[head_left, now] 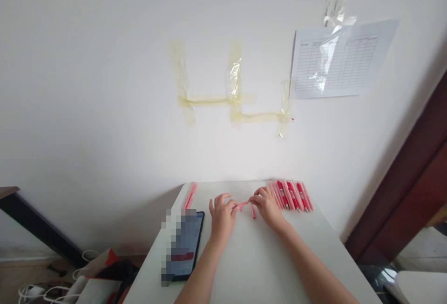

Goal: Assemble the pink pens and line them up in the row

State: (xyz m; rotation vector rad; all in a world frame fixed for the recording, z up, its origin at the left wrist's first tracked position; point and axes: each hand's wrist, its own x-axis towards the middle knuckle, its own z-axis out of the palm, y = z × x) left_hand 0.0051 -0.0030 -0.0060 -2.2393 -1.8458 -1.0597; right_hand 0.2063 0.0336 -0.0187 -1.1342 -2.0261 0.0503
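Note:
Between my hands, over the middle of the white table (254, 266), is a slim pink pen (241, 206). My left hand (222, 215) pinches its thicker end between thumb and fingertips, the other fingers curled loosely. At its narrow right end, the fingertips of my right hand (268, 207) are closed; the small part they grip is mostly hidden. A short pink pen cap (253, 212) lies on the table just below the right fingers. Close beyond my right hand, several pink and red pens (290, 196) lie side by side in a row.
Two pink pens (190, 196) rest at the table's back left corner. A phone or tablet (186, 248), partly blurred out, lies left of my left forearm. Behind the table rises a white wall with yellowed tape (209, 101) and a printed sheet (337, 64). Bags (96, 271) stand on the floor at left.

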